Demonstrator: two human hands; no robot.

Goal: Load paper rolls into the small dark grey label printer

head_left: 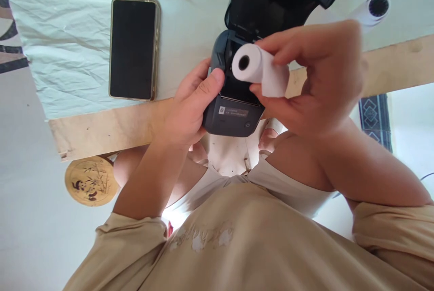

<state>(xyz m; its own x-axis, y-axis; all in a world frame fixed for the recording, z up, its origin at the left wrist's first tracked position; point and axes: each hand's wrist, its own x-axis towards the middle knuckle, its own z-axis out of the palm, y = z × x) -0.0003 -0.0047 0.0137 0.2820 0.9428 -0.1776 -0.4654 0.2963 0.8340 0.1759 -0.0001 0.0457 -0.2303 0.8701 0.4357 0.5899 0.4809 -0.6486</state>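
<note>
A dark portable receipt printer is gripped along its left side by my left hand, the thumb resting on its edge. Its black lid stands swung open, away from me. My right hand pinches a small white paper roll between thumb and fingers. The roll is over the printer's open compartment, its black-cored end facing left, with a loose flap of paper hanging toward my right palm. Whether the roll touches the compartment floor I cannot tell.
On the pale cloth at the left lies a phone with a dark screen. Another white roll is at the far right. A wooden table edge runs across in front of me, and a round panda-patterned stool stands below left.
</note>
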